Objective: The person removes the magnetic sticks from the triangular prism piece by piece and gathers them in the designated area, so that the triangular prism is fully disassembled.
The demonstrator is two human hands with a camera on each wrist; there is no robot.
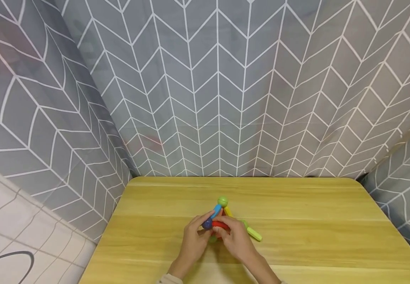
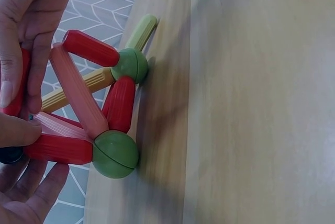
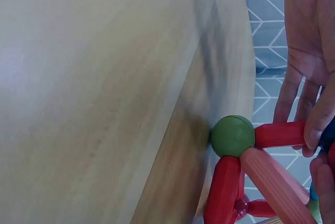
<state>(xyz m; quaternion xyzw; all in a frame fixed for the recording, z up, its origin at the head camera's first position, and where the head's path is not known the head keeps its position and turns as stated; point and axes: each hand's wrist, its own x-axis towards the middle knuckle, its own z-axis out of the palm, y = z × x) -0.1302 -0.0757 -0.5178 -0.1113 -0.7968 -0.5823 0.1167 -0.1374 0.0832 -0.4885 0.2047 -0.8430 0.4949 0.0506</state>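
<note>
A structure of toy magnetic building rods and balls stands on the table, with both hands at it. My left hand point(image 1: 194, 239) holds the dark blue ball point(image 1: 207, 224) at a corner, its thumb and fingers also about the end of a red rod point(image 2: 58, 149) that joins a green ball point(image 2: 115, 154). My right hand point(image 1: 238, 240) pinches another, curved-looking red rod point(image 1: 220, 225), whose end is at the dark blue ball. A light blue rod point(image 1: 216, 211) runs from that ball to a light green ball point(image 1: 222, 201). Fingers hide part of the structure.
A yellow rod point(image 1: 228, 212) slopes from the light green ball. A light green rod point(image 1: 254, 234) sticks out to the right along the wooden table point(image 1: 315, 228). A salmon-pink rod point(image 2: 78, 90) slants up from the lower green ball. Patterned curtain point(image 1: 219, 98) hangs behind the table.
</note>
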